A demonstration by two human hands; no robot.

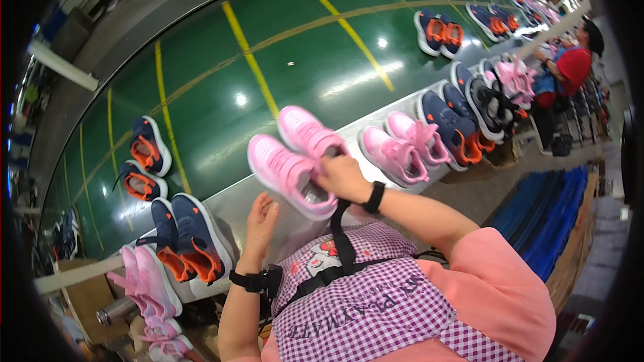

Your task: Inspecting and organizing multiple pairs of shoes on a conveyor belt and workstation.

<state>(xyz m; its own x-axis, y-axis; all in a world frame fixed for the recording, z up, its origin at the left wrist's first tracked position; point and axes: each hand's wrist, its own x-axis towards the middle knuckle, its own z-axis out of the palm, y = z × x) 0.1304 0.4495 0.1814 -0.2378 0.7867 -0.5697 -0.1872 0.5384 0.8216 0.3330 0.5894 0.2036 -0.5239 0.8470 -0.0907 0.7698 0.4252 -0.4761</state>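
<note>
My right hand (345, 178) grips a pair of pink sneakers at their heel openings, where the fingertips are partly hidden. The nearer pink sneaker (282, 169) and the farther pink sneaker (305, 131) lie side by side, toes pointing away and to the left, above the metal ledge (245, 204). Just left of their heels, my left hand (261, 218) is raised with nothing in it, its fingers loosely apart and not touching the shoes. Right of the held pair, another pair of pink sneakers (392, 153) rests on the ledge.
A green conveyor belt (201, 117) with yellow lines runs beyond the ledge. Navy and orange sneakers stand on the ledge at left (201, 231) and right (446, 117). More navy sneakers (439, 32) sit on the belt. A co-worker in red (573, 70) stands at far right.
</note>
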